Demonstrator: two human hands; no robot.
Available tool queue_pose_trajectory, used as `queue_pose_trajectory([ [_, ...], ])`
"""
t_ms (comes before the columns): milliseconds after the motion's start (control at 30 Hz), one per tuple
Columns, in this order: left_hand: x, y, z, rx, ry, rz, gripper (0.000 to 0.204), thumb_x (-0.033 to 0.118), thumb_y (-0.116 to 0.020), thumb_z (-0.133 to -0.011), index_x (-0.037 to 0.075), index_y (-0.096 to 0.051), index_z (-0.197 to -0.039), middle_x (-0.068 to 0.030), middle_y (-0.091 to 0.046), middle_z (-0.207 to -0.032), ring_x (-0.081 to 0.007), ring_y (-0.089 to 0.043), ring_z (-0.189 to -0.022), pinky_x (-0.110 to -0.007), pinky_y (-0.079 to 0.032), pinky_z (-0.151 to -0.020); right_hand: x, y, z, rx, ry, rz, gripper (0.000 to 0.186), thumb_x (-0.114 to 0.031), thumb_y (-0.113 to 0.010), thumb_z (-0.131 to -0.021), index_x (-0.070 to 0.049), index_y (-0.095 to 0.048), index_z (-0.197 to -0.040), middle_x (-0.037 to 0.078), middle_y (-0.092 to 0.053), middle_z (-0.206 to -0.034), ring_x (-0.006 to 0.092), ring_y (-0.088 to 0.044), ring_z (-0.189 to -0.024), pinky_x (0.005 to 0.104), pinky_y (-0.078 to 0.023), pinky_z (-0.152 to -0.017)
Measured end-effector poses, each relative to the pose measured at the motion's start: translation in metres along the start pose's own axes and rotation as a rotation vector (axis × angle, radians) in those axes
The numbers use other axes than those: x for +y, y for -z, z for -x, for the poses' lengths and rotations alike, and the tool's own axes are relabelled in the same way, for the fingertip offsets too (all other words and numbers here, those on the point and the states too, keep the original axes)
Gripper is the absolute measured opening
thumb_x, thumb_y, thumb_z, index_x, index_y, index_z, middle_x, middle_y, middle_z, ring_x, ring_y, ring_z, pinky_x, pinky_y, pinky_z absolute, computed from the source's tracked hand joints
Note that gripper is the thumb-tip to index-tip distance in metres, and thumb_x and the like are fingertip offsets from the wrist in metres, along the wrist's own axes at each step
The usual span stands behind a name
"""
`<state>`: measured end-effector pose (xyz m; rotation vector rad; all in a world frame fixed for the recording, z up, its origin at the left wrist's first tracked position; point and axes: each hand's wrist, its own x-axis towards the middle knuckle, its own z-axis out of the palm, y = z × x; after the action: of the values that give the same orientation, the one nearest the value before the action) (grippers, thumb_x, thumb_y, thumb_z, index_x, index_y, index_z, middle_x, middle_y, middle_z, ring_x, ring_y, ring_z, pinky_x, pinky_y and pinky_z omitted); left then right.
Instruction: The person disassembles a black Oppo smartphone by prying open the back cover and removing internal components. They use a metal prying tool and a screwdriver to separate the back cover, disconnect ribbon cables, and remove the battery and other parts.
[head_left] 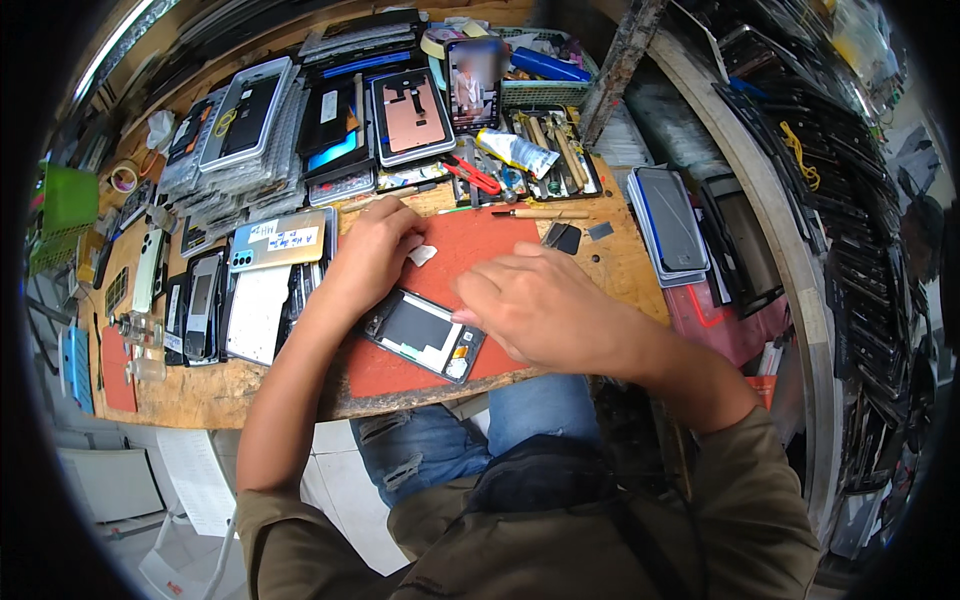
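An opened phone frame (415, 328), dark with a pale strip inside, lies tilted on the red mat (480, 232). My left hand (380, 250) is above its left end with curled fingers beside a small white piece (422, 255); whatever is under the fingertips is hidden. My right hand (530, 305) is closed over the frame's upper right part, thumb and fingers bent together; I cannot make out what, if anything, it pinches. A wooden-handled tool (550, 213) and small dark plates (562, 237) lie at the mat's top right.
Stacked phones and trays (230, 120) line the back, with an upright phone (473, 88) and a tool tray (565, 155). More phones lie left (205, 300) and right (665, 220) on the wooden bench (185, 395). A metal post (625, 70) stands back right.
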<state>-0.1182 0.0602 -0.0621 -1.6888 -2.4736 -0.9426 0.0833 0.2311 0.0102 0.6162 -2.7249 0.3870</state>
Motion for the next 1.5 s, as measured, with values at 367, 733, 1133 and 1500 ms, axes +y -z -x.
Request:
queue_pose_trajectory([
  [367,0.013,0.028,-0.007,-0.125,0.172,0.059,0.017,0.005,-0.064,-0.104,-0.004,-0.074,-0.114,-0.0226,-0.076,-0.111,-0.0397,-0.073,-0.107,-0.046,-0.057,-0.094,-0.004,0.003,-0.002,-0.128,-0.019,-0.02,0.027,-0.015,-0.07,-0.099,0.001,-0.061,-0.119,0.017,-0.069,-0.104,0.0323,-0.073,-0.093,0.0436,-0.053,-0.079],
  [733,0.015,0.023,0.015,-0.052,-0.055,-0.118,0.015,0.009,-0.073,-0.097,-0.003,-0.067,-0.106,-0.021,-0.068,-0.108,-0.0449,-0.066,-0.096,-0.051,-0.054,-0.086,0.005,-0.004,0.002,-0.006,-0.105,-0.251,0.043,-0.002,-0.065,-0.101,-0.002,-0.062,-0.144,0.017,-0.068,-0.102,0.0362,-0.071,-0.088,0.0464,-0.057,-0.078],
  [1133,0.002,0.114,0.253,0.847,0.497,0.354,0.008,0.003,-0.067,-0.106,0.003,-0.061,-0.099,-0.0093,-0.067,-0.114,-0.012,-0.056,-0.092,-0.028,-0.049,-0.082,0.042,-0.012,0.04,0.239,-0.516,-0.43,0.027,-0.006,-0.054,-0.113,0.002,-0.063,-0.138,0.007,-0.069,-0.1,0.0119,-0.07,-0.088,0.029,-0.06,-0.076],
  [1500,-0.143,-0.027,0.522,1.43,1.283,0.679,0.014,0.007,-0.066,-0.109,-0.002,-0.069,-0.12,-0.0099,-0.073,-0.111,-0.0166,-0.067,-0.094,-0.03,-0.059,-0.082,0.036,-0.068,0.036,0.58,-0.525,-0.445,0.033,-0.003,-0.062,-0.107,0.001,-0.056,-0.14,0.009,-0.068,-0.083,0.0166,-0.068,-0.07,0.0335,-0.056,-0.065],
])
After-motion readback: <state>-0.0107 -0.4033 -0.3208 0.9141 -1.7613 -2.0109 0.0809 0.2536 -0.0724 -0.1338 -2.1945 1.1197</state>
